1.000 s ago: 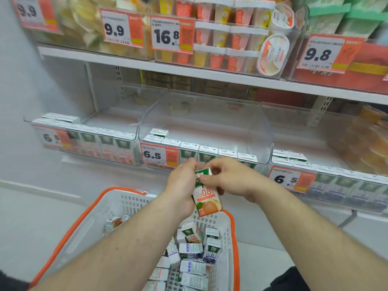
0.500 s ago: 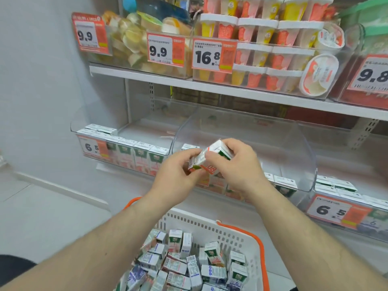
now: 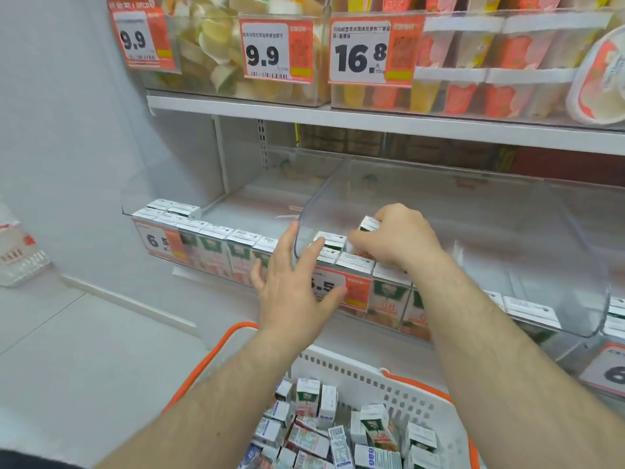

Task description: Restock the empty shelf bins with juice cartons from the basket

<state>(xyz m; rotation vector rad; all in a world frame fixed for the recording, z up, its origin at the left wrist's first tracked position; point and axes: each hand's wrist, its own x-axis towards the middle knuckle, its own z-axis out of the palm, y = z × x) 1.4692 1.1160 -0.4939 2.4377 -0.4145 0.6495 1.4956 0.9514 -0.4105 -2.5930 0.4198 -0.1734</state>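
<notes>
Basket (image 3: 411,396), nearest, bottom centre: white perforated wall, orange rim and handle. Holds many small juice cartons (image 3: 375,426) in a loose heap, tilted and lying at mixed angles; "08" legible on one face.

Left hand (image 3: 296,286), above the basket's far rim: fingers straight and spread, holding nothing, in front of the middle bin's near left corner and partly covering its price tag (image 3: 341,287), which reads ".5" beside the hand.

Middle bin (image 3: 473,211), clear plastic with a curved front wall: one row of cartons stands upright along the near edge, long axes vertical, white tops up. Behind that row the bin floor is bare through to the back.

Right hand (image 3: 394,236), inside the middle bin: fingers curled round a held carton (image 3: 368,224), just behind the front row at the left end. Only its top corner shows; its tilt cannot be told.

Left bin (image 3: 236,201): front row of upright cartons, tag reading "6.5", open floor behind.

Right bin (image 3: 608,333): partly in frame, cartons at front, tag showing "6".

Upper shelf (image 3: 338,118), farthest: fruit cups and jelly packs behind tags "9.9", "9.9" and "16.8".
</notes>
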